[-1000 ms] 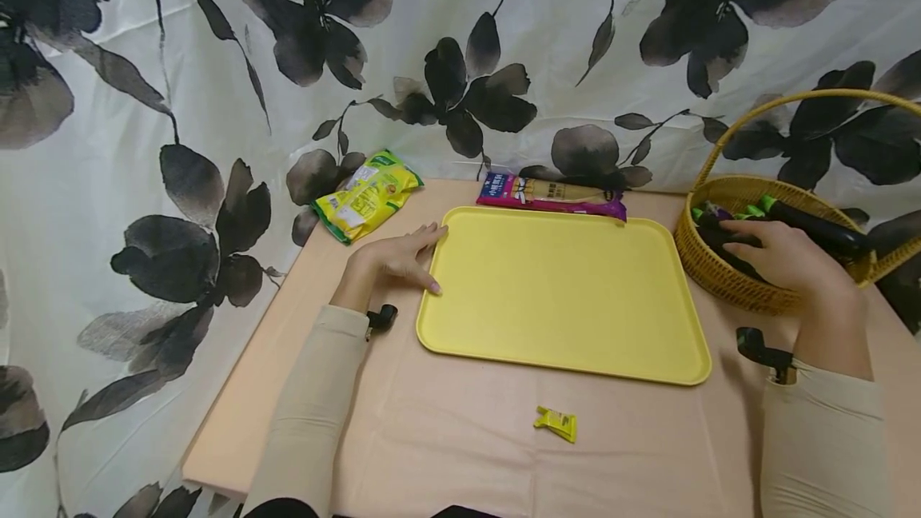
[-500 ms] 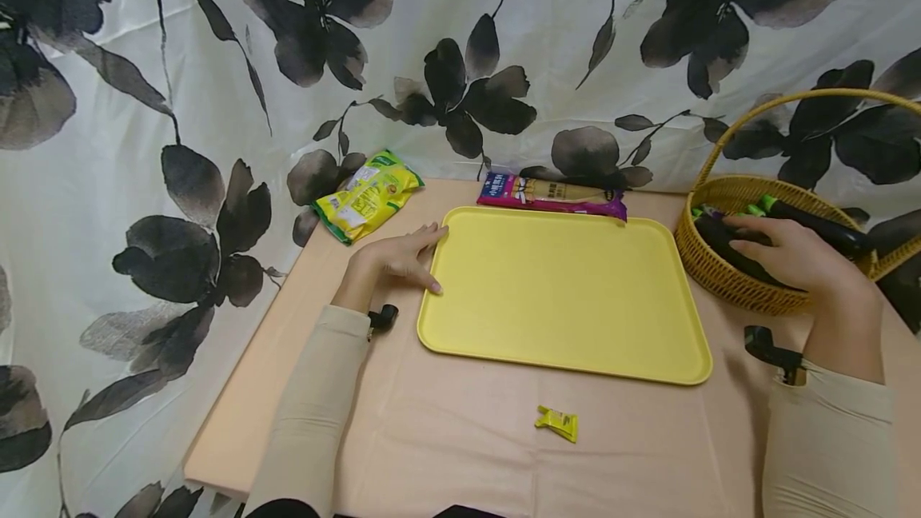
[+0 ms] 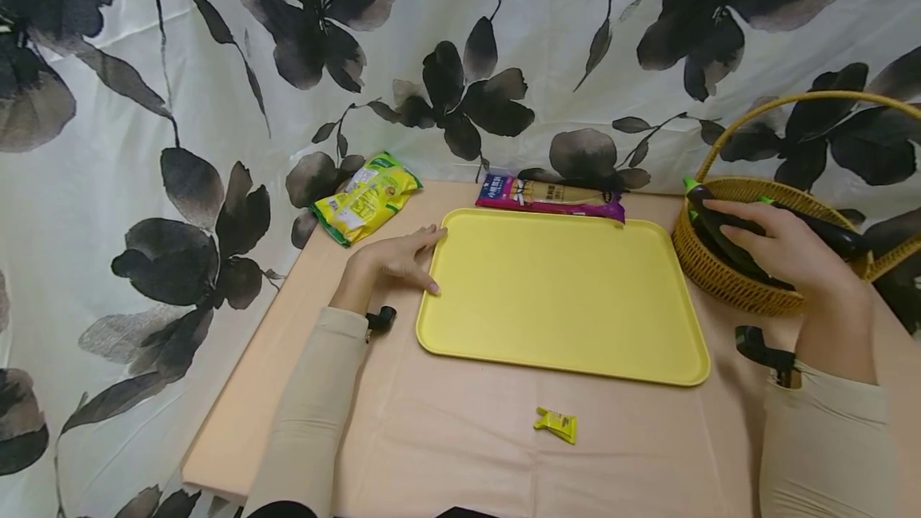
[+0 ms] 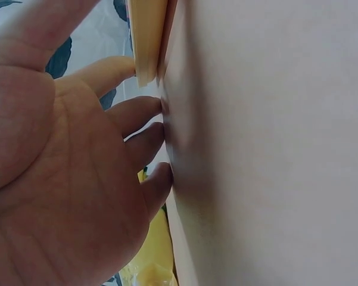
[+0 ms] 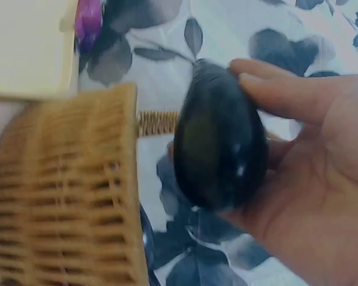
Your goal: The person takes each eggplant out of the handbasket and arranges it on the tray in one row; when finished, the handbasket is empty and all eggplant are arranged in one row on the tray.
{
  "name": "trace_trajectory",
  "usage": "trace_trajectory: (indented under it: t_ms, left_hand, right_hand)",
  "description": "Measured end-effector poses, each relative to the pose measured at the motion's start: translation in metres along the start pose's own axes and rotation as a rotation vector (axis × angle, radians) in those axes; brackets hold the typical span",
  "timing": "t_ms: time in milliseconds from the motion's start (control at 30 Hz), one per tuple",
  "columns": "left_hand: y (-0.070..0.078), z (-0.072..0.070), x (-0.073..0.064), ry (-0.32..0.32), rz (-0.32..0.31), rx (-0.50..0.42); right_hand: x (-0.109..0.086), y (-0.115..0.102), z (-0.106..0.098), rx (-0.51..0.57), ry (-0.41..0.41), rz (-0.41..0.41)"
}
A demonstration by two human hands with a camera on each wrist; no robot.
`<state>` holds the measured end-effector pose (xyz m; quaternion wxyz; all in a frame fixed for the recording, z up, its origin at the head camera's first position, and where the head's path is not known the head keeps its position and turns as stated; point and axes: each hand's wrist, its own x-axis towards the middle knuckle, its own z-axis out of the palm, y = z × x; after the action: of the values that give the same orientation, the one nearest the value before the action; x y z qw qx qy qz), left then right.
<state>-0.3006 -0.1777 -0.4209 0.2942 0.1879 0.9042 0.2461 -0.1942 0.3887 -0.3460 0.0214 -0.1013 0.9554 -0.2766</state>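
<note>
My right hand (image 3: 802,254) grips a dark purple eggplant (image 5: 217,143) between thumb and fingers. In the head view it lies at the basket's left rim, its green stem end pointing up and away. Part of it is hidden under the fingers. A second eggplant (image 3: 827,232) lies in the wicker basket (image 3: 734,286), to the right of that hand. My left hand (image 3: 394,257) touches the left edge of the yellow tray (image 3: 561,294). Its fingers are fairly straight, and several fingertips rest on the tabletop in the left wrist view.
Behind the tray lies a purple snack packet (image 3: 550,197). A yellow-green bag (image 3: 368,197) sits at the back left of the table (image 3: 446,430). One small yellow wrapped piece (image 3: 556,425) lies in front of the tray. The basket's tall handle (image 3: 799,96) arches above it.
My right hand has lifted the eggplant, whose green stem end now shows above the basket's left rim. The left hand and the tray have stayed in place.
</note>
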Motion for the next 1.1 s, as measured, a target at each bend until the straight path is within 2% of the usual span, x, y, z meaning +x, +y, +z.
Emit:
trace_trajectory:
  t_ms: [100, 233, 333, 667, 733, 833, 933, 1100]
  left_hand:
    - [-0.002, 0.001, 0.001, 0.007, -0.002, 0.002]
    - [-0.003, 0.001, 0.001, 0.008, 0.011, 0.002]
    - [-0.004, 0.002, 0.001, 0.007, 0.015, -0.018]
    - [-0.009, 0.002, 0.001, 0.014, 0.015, -0.038]
    - [-0.009, 0.002, 0.001, 0.007, 0.012, -0.047]
    - [-0.010, 0.002, 0.001, -0.006, 0.015, -0.057]
    - [-0.010, 0.001, 0.001, -0.008, 0.012, -0.059]
    - [-0.012, 0.000, 0.000, -0.011, 0.022, -0.046]
  right_hand:
    - [0.001, -0.010, 0.006, 0.096, 0.027, -0.028]
    - [0.010, -0.026, 0.021, 0.186, 0.041, 0.005]
    - [0.019, -0.037, 0.034, 0.254, 0.050, -0.001]
    - [0.049, -0.073, 0.074, 0.559, -0.003, -0.152]
    - [0.053, -0.080, 0.081, 0.605, -0.003, -0.149]
    - [0.058, -0.091, 0.090, 0.630, 0.014, -0.131]
    - [0.064, -0.102, 0.098, 0.606, 0.018, -0.105]
    - [0.079, -0.117, 0.112, 0.620, -0.052, -0.078]
